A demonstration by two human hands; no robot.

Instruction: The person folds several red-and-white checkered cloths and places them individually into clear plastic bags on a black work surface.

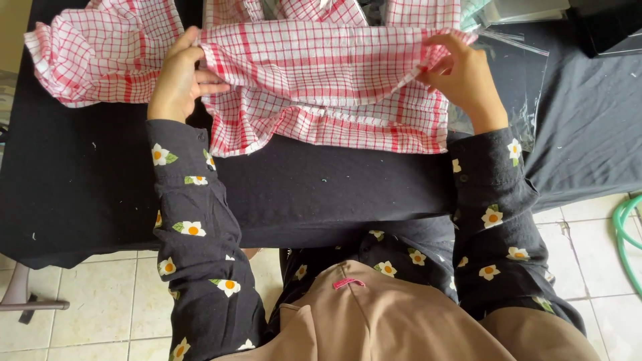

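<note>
A red and white checked cloth (321, 87) lies spread across the black-covered table (87, 194), partly folded over itself. My left hand (180, 77) pinches the folded edge at the cloth's left side. My right hand (461, 73) grips the same folded edge at its right end, lifting it slightly off the layer below. Both arms wear dark sleeves printed with white flowers. More of the checked cloth (100, 53) bunches loosely to the left of my left hand.
A clear plastic bag (515, 80) lies on the table just right of my right hand. A dark box-like object (608, 27) sits at the far right corner. Tiled floor (100, 294) shows below the table edge, with a green hose (625, 234) at right.
</note>
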